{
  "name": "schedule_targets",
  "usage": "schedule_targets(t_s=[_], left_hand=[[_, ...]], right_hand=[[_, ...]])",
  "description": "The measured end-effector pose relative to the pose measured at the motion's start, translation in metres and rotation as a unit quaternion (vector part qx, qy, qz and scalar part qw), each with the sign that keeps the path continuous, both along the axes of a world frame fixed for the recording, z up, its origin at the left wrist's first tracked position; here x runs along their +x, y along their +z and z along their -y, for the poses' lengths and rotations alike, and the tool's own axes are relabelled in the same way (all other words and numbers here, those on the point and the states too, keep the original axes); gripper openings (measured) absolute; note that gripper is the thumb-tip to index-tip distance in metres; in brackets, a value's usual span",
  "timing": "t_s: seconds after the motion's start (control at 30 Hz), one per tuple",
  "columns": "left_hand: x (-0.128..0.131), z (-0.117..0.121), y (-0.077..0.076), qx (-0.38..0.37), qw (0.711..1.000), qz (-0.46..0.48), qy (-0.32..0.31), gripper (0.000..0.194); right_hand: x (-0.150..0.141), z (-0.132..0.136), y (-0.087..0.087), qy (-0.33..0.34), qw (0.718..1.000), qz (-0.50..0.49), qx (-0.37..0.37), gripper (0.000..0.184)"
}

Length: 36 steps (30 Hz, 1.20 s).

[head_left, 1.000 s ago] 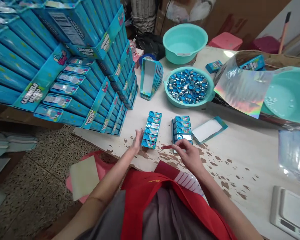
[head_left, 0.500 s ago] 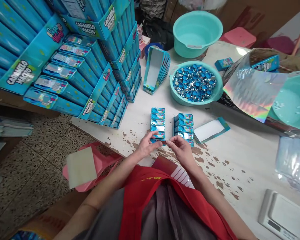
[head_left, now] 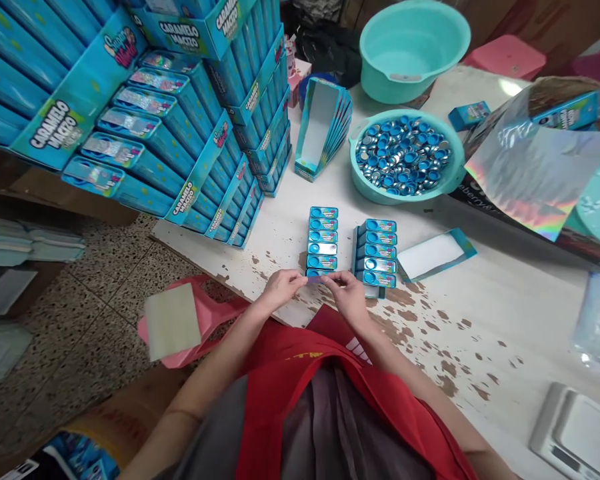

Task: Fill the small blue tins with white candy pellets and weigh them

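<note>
Both hands on one small purplish strip (head_left: 315, 279). Left hand (head_left: 284, 288): thumb and index closed on its left end. Right hand (head_left: 349, 293): same pinch, right end. Strip is short, roughly level between the fingertips, at the near end of the left row of blue tins (head_left: 323, 237). Fingers block the view, so can't tell if it touches the last tin.

That row is six tins, running straight away from the grip; print on them is tiny. Right row of blue tins (head_left: 380, 252), five of them, is just beyond the right hand, with an open tray (head_left: 433, 259) beside it, farther right.

Left of and beyond the grip: stacked display cartons (head_left: 57, 127), fronts marked CARAMELO MACIZO, plus a pink logo ending in "World". Nested trays (head_left: 325, 127) stand ahead. Ahead-right: turquoise bowl (head_left: 405, 198) of blue and silver caps. Right of the bowl, dark box (head_left: 480, 193) shows a partial "eberry". Nearer than the grip: red apron (head_left: 265, 407), yellow lettering, partly folded away, not legible.
</note>
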<state>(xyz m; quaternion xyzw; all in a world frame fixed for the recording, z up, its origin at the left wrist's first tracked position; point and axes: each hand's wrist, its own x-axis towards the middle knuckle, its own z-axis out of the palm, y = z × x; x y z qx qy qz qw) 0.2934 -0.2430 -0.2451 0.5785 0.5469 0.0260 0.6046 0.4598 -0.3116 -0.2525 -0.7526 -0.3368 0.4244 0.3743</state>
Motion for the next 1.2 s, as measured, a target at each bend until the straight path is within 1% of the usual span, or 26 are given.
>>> schedule_targets(t_s=[0.07,0.13,0.2,0.3,0.37,0.43,0.47,0.53,0.6,0.63,0.7,0.77,0.83,0.87,0.9,0.97,1.0,1.03,1.1,1.13,1.17,1.2], left_hand=[[-0.001,-0.005,0.003,0.019,0.998,-0.043,-0.042,0.034],[0.000,-0.010,0.003,0.029,0.996,-0.058,-0.068,0.032],[0.002,-0.014,-0.001,0.040,0.993,-0.059,-0.090,0.029],[0.005,-0.016,-0.013,0.058,0.990,-0.050,-0.116,0.027],[0.007,-0.016,-0.022,0.060,0.992,-0.044,-0.107,0.027],[0.008,-0.014,-0.030,0.038,0.996,-0.032,-0.076,0.028],[0.007,-0.013,-0.033,0.024,0.997,-0.034,-0.061,0.028],[0.007,-0.010,-0.036,0.018,0.996,-0.082,-0.039,0.024],[0.008,-0.002,-0.038,0.054,0.988,-0.142,-0.021,0.021],[0.011,0.004,-0.039,0.084,0.985,-0.150,-0.007,0.024],[0.018,0.021,-0.043,0.134,0.985,-0.111,0.021,0.038],[0.025,0.040,-0.046,0.131,0.989,-0.069,0.015,0.053],[0.025,0.056,-0.045,0.099,0.991,-0.081,-0.030,0.069],[0.022,0.060,-0.042,0.097,0.989,-0.098,-0.053,0.073],[0.018,0.062,-0.038,0.113,0.984,-0.115,-0.069,0.072],[0.010,0.060,-0.026,0.184,0.972,-0.116,-0.087,0.058],[0.009,0.058,-0.019,0.216,0.967,-0.088,-0.105,0.048],[0.010,0.057,-0.013,0.236,0.961,-0.042,-0.139,0.040],[0.023,0.055,-0.005,0.239,0.940,0.065,-0.234,0.031],[0.033,0.056,-0.004,0.228,0.927,0.101,-0.281,0.027],[0.045,0.056,-0.005,0.212,0.916,0.115,-0.320,0.023],[0.056,0.057,-0.007,0.198,0.911,0.108,-0.345,0.019]], right_hand=[[-0.003,0.001,-0.003,-0.003,1.000,0.021,0.007,0.032],[-0.006,0.002,-0.007,-0.020,0.998,0.052,0.015,0.031],[-0.009,0.001,-0.013,-0.037,0.995,0.086,0.019,0.030],[-0.012,-0.001,-0.022,-0.037,0.991,0.129,0.021,0.028],[-0.012,-0.002,-0.027,-0.033,0.988,0.148,0.032,0.025],[-0.012,-0.002,-0.031,-0.055,0.986,0.155,0.038,0.026],[-0.011,-0.002,-0.032,-0.071,0.986,0.149,0.036,0.030],[-0.010,-0.001,-0.033,-0.093,0.987,0.129,0.028,0.038],[-0.010,0.000,-0.034,-0.094,0.989,0.109,0.018,0.040],[-0.010,0.000,-0.035,-0.090,0.990,0.105,0.015,0.039],[-0.011,-0.001,-0.037,-0.085,0.991,0.106,0.013,0.038],[-0.011,-0.005,-0.037,-0.072,0.990,0.122,0.026,0.035],[-0.007,-0.008,-0.034,-0.052,0.989,0.133,0.035,0.031],[-0.003,-0.007,-0.030,-0.042,0.991,0.123,0.033,0.030],[0.004,-0.005,-0.025,-0.034,0.994,0.104,0.030,0.029],[0.021,0.007,-0.009,-0.029,0.997,0.070,0.028,0.029],[0.030,0.016,-0.001,-0.032,0.996,0.072,0.030,0.028],[0.039,0.028,0.008,-0.035,0.995,0.090,0.033,0.027],[0.052,0.054,0.020,-0.034,0.987,0.151,0.035,0.024],[0.056,0.068,0.023,-0.027,0.983,0.181,0.033,0.023],[0.057,0.081,0.024,-0.014,0.978,0.206,0.032,0.023],[0.057,0.092,0.022,0.004,0.972,0.231,0.033,0.023]])
